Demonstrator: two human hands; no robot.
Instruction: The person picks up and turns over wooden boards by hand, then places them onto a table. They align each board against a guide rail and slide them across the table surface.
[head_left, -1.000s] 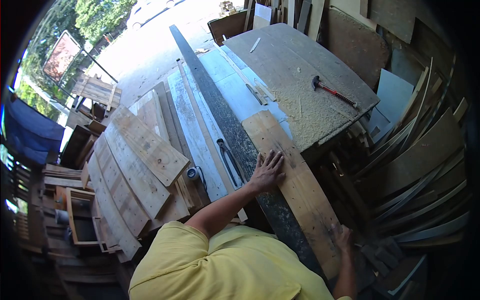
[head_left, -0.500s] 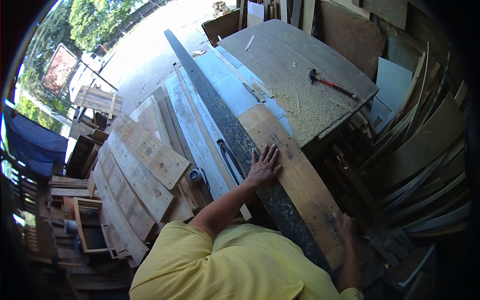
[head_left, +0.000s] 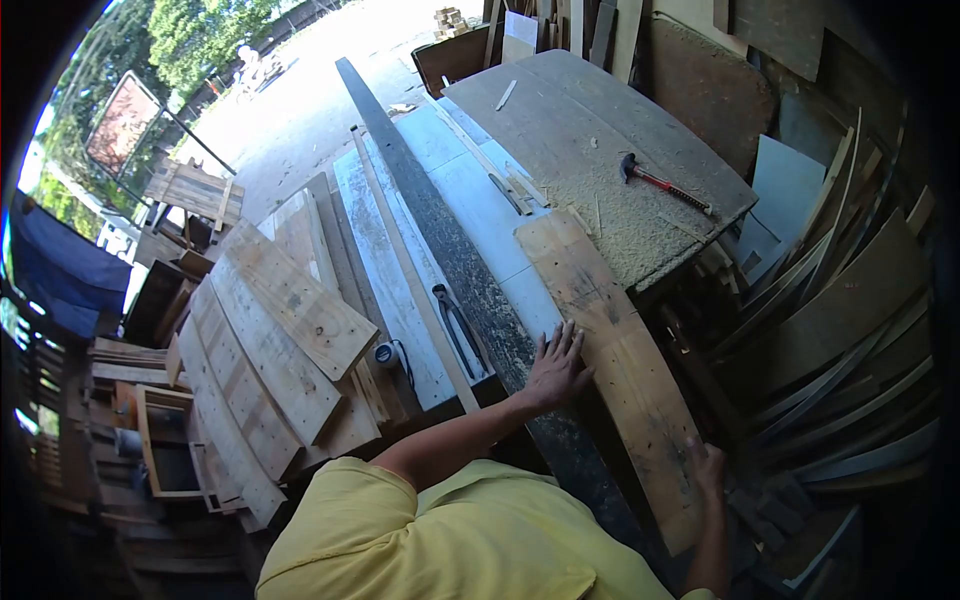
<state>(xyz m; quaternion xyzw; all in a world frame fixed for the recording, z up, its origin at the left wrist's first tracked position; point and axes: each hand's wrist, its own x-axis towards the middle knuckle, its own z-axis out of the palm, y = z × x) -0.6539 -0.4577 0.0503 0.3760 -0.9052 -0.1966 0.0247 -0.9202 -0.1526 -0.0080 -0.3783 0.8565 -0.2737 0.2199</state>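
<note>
A long wooden plank (head_left: 630, 345) with dark stains and small holes lies slanting in front of me, its far end against the sawdust-covered table. My left hand (head_left: 558, 372) rests at the plank's left edge, fingers stretched out and fingertips touching the wood. On the opposite edge, near the close end, my right hand (head_left: 707, 465) grips the plank; its fingers are partly hidden underneath. A long dark beam (head_left: 455, 255) runs along the left of the plank, with a gap between them. Long-handled pincers (head_left: 458, 325) lie left of the beam.
A hammer (head_left: 665, 185) with a red and black handle lies on the sawdust-strewn table (head_left: 560, 100). Several boards (head_left: 265, 350) are stacked at left, beside a round white gauge-like object (head_left: 386, 354). Curved wood strips (head_left: 850, 370) lean at right.
The plank has shifted right, away from the dark beam, and a gap has opened between them. Both hands have moved right with it.
</note>
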